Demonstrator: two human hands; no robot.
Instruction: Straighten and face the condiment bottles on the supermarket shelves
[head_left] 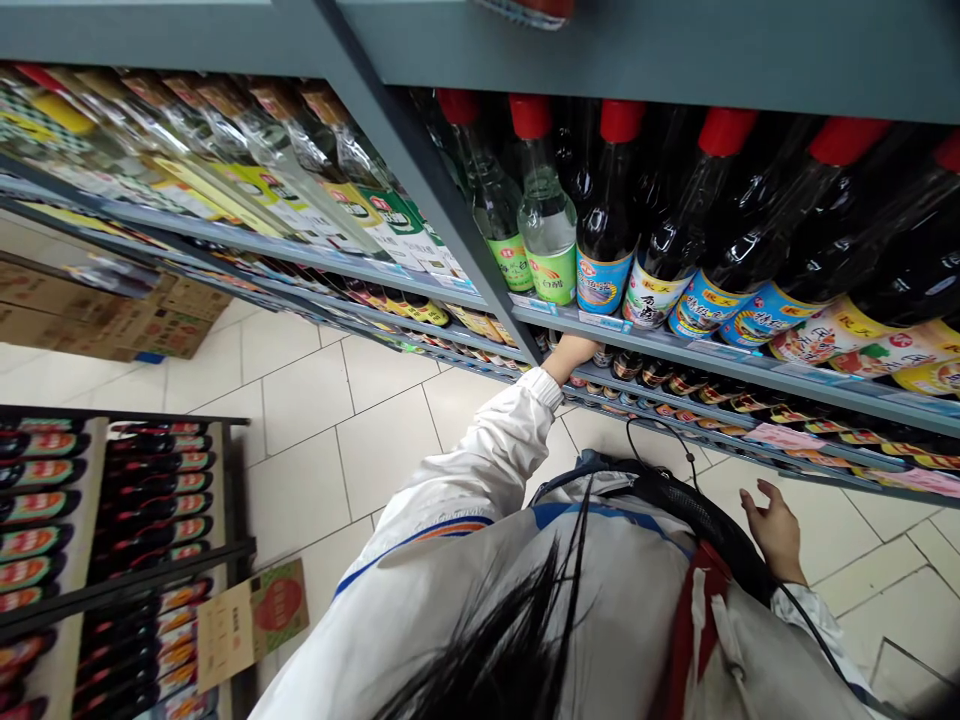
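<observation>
My left hand [573, 356] reaches in below the edge of a grey shelf [675, 343], at the level of the bottles one row down. Its fingers are hidden by the shelf, so what they touch does not show. Just above it stand a clear bottle with a green label [551, 240] and a dark bottle with a blue label [606, 240], both red-capped. My right hand [776, 525] hangs at my side over the floor, with fingers loosely apart and nothing in it.
More dark red-capped bottles [795, 220] line the shelf to the right. Tall clear bottles [330, 180] fill the bay on the left. Cardboard boxes [90, 310] sit further along the aisle, and a rack of dark bottles [165, 480] stands behind on the left. A black cord [675, 432] loops near my waist.
</observation>
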